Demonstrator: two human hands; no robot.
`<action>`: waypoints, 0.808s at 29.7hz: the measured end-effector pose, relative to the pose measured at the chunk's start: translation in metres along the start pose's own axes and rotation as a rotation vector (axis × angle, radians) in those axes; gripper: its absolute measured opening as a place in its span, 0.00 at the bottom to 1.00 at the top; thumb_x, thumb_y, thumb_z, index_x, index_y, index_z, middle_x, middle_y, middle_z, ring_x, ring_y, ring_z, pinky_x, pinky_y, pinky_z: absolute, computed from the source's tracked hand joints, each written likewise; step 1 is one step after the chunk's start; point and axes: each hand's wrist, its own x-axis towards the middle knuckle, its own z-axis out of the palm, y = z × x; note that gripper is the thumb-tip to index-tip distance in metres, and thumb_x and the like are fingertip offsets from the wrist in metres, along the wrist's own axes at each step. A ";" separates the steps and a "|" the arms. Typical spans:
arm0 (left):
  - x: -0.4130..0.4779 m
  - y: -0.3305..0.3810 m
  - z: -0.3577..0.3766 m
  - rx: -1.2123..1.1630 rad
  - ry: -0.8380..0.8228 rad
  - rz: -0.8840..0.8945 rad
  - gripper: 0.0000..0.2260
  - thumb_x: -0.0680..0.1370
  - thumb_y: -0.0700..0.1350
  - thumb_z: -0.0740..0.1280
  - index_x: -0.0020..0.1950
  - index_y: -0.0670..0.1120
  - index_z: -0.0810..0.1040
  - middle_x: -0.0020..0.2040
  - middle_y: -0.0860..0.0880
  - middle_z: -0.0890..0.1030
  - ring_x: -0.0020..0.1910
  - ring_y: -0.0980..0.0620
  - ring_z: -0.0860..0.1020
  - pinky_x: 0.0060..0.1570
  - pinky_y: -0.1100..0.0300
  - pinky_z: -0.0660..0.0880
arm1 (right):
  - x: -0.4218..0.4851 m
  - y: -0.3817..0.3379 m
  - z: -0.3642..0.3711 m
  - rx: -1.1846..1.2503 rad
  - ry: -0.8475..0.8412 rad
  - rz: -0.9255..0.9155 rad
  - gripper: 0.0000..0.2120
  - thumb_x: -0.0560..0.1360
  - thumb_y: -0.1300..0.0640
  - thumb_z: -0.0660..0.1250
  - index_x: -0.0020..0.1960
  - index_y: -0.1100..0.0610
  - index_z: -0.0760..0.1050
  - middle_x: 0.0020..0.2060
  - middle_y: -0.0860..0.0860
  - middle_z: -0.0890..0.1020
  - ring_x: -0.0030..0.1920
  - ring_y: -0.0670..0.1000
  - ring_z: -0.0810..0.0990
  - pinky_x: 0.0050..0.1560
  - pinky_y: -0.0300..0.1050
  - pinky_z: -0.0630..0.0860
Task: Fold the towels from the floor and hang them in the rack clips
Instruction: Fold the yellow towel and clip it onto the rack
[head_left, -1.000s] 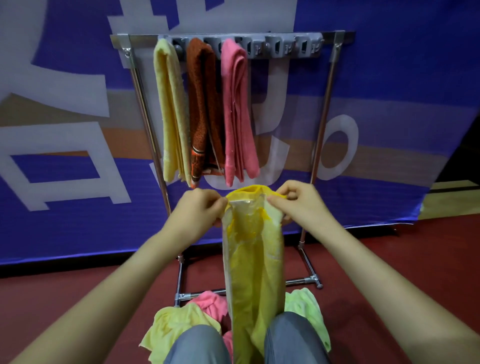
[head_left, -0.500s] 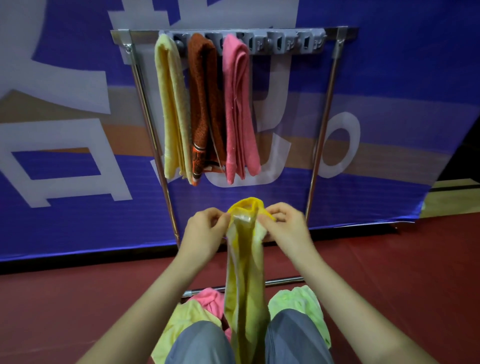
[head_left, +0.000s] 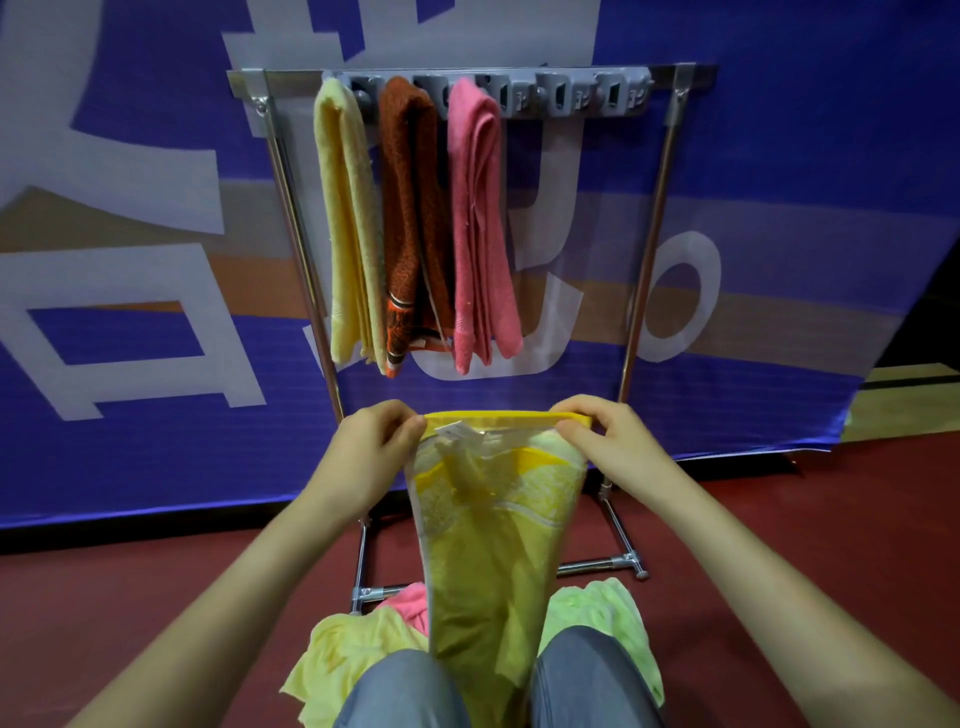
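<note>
A yellow towel (head_left: 493, 545) hangs between my knees, its top edge stretched flat and level. My left hand (head_left: 376, 439) pinches its left corner and my right hand (head_left: 602, 434) pinches its right corner. A white label shows near the top edge. Behind it stands a metal rack (head_left: 654, 249) with a grey clip bar (head_left: 571, 93). Three folded towels hang from the left clips: pale yellow (head_left: 348, 223), brown (head_left: 415, 223) and pink (head_left: 480, 228). The clips to the right hold nothing.
On the red floor by my knees lie a pale yellow towel (head_left: 343, 654), a pink towel (head_left: 413, 605) and a light green towel (head_left: 608, 618). The rack's base bars (head_left: 597, 564) run just beyond them. A blue printed banner (head_left: 130, 312) hangs behind the rack.
My hands have moved apart, pulling the towel's bunched top edge out into a wide, flat line. The towel now hangs broader between my knees.
</note>
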 end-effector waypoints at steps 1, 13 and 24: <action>0.000 0.000 0.001 -0.011 -0.006 -0.001 0.11 0.78 0.42 0.60 0.37 0.43 0.74 0.30 0.51 0.76 0.33 0.52 0.75 0.39 0.55 0.73 | 0.000 0.000 0.001 -0.001 -0.015 -0.005 0.07 0.72 0.64 0.64 0.43 0.54 0.78 0.36 0.49 0.78 0.41 0.48 0.75 0.43 0.43 0.72; -0.005 0.000 0.011 -0.002 -0.048 0.036 0.12 0.78 0.43 0.61 0.34 0.49 0.73 0.29 0.53 0.75 0.29 0.59 0.74 0.34 0.66 0.69 | 0.001 0.003 0.024 -0.232 0.196 0.118 0.19 0.62 0.37 0.70 0.30 0.53 0.72 0.25 0.48 0.74 0.35 0.50 0.74 0.39 0.49 0.70; -0.017 0.015 0.050 0.033 0.141 -0.003 0.10 0.76 0.46 0.63 0.41 0.41 0.79 0.35 0.43 0.82 0.37 0.45 0.79 0.39 0.53 0.72 | -0.005 -0.002 0.048 -0.203 0.323 0.169 0.21 0.68 0.49 0.66 0.24 0.56 0.60 0.22 0.51 0.65 0.31 0.54 0.68 0.29 0.44 0.59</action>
